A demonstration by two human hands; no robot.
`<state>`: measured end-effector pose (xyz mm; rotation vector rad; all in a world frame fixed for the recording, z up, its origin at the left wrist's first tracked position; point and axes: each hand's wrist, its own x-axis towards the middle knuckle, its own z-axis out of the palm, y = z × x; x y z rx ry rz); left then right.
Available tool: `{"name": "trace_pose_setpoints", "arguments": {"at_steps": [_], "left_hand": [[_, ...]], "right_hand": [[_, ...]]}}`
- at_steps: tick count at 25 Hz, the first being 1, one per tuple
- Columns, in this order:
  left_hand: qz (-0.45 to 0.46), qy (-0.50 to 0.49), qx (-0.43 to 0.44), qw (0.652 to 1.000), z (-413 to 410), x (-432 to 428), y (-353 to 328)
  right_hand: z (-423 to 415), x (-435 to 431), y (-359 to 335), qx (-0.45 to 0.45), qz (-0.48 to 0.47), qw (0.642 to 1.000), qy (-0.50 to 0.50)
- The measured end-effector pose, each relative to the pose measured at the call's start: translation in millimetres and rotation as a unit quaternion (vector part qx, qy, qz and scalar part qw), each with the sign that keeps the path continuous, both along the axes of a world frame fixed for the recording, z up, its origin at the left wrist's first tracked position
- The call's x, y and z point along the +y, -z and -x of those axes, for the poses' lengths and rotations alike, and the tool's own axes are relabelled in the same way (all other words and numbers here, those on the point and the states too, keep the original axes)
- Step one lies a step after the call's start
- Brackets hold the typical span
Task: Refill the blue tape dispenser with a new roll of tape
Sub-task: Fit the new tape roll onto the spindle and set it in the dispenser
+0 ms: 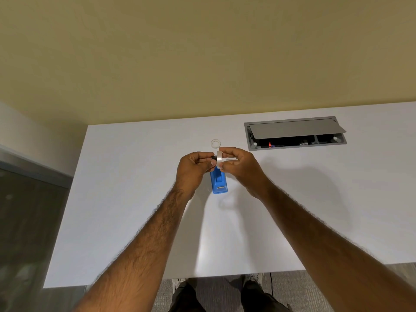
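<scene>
The blue tape dispenser [219, 182] stands on the white table [126, 199], its far end hidden behind my hands. Just above it, my right hand [238, 167] pinches a white roll of tape [219, 159] held on edge. My left hand [193, 168] grips a small black hub [214, 157] that touches the roll's left side at its centre. A thin empty white tape ring [215, 143] lies flat on the table beyond my hands.
A grey cable box [295, 134] with its lid propped open is sunk into the table at the back right. A beige wall rises behind the table. The near table edge runs just above my legs and the carpet.
</scene>
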<state>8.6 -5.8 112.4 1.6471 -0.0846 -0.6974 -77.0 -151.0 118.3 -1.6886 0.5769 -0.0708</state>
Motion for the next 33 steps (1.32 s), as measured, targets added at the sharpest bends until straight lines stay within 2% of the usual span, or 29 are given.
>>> {"name": "trace_pose_setpoints", "arguments": {"at_steps": [5,17,23,28,33], "left_hand": [[0.012,0.038,-0.009,0.999,4.1,2.1,-2.2],[-0.018,0.033,-0.009,0.999,11.1,1.8,-0.3],[-0.044,0.035,-0.008,0.998,22.6,11.5,14.5],[-0.061,0.013,-0.002,0.998,32.3,14.0,29.6],[-0.066,-0.009,0.007,0.998,32.2,8.4,38.2]], "right_hand": [[3.8,2.5,-1.4,0.003,-0.018,1.0,-0.007],[14.0,3.1,-1.4,0.018,-0.041,0.999,-0.02],[15.6,3.5,0.3,0.076,0.051,0.992,-0.086],[15.7,12.5,14.4,0.073,0.203,0.967,-0.137],[5.2,16.1,25.4,0.101,0.264,0.947,-0.149]]}}
